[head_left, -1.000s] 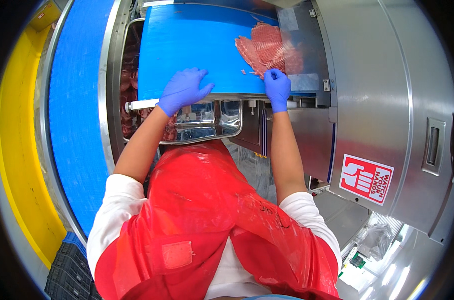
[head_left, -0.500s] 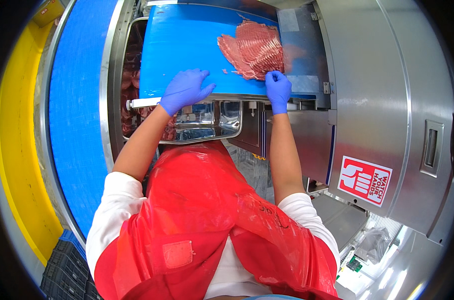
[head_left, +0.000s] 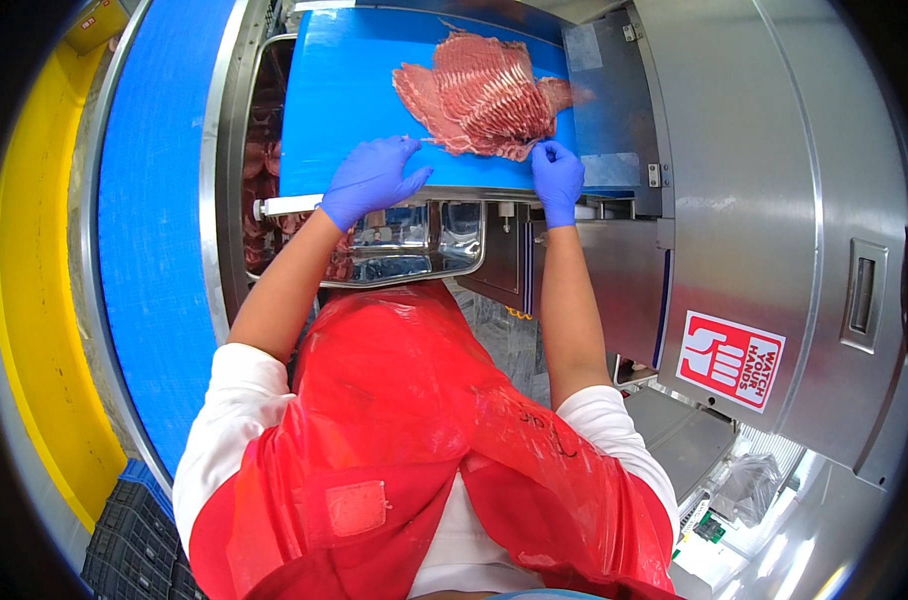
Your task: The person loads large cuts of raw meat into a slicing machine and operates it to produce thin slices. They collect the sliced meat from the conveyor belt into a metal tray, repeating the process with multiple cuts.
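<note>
Resting my left hand (head_left: 372, 182) at the edge of the blue belt (head_left: 344, 90), grip apart, I hold my right hand (head_left: 558, 180) closed beside the sliced meat (head_left: 479, 95) on this belt; whether it pinches anything, I cannot tell. Receiving slices seems the step; the next move probably calls for two-handed support.
</note>
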Demonstrator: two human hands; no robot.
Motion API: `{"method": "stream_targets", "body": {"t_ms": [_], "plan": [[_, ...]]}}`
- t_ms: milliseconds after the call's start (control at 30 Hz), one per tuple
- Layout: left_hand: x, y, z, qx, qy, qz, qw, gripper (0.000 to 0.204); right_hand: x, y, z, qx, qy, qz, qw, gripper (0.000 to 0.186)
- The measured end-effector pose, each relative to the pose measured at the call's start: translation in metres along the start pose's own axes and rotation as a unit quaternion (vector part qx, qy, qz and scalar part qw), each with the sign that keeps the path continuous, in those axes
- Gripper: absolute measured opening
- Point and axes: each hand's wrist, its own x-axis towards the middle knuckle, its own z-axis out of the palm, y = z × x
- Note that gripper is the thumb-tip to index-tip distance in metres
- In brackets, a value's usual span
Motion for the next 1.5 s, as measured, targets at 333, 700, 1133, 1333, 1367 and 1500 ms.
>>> {"method": "stream_targets", "body": {"t_ms": [333,700,1133,1333,1367,1500], "plan": [[0.016,0.015,0.018,0.012,-0.011,0.014,1.000,0.048,0.008,0.033,-0.011,0.006,0.008,-0.018,1.000,0.027],[0.036,0.057,0.028,-0.002,-0.064,-0.007,0.998,0.049,0.017,0.069,-0.036,0.011,0.016,0.004,1.000,0.027],[0.056,0.096,0.054,0.022,-0.008,0.021,1.000,0.049,0.028,0.110,-0.062,0.004,0.031,0.010,0.999,0.026],[0.072,0.087,0.061,-0.246,0.077,-0.102,0.961,0.039,0.033,0.126,-0.076,0.011,0.016,0.018,1.000,0.026],[0.075,0.080,0.059,-0.269,0.117,-0.137,0.946,0.037,0.033,0.127,-0.078,0.007,0.018,0.017,1.000,0.026],[0.083,0.034,0.052,-0.135,0.276,-0.144,0.941,0.040,0.036,0.134,-0.085,0.004,0.019,0.032,0.999,0.026]]}}
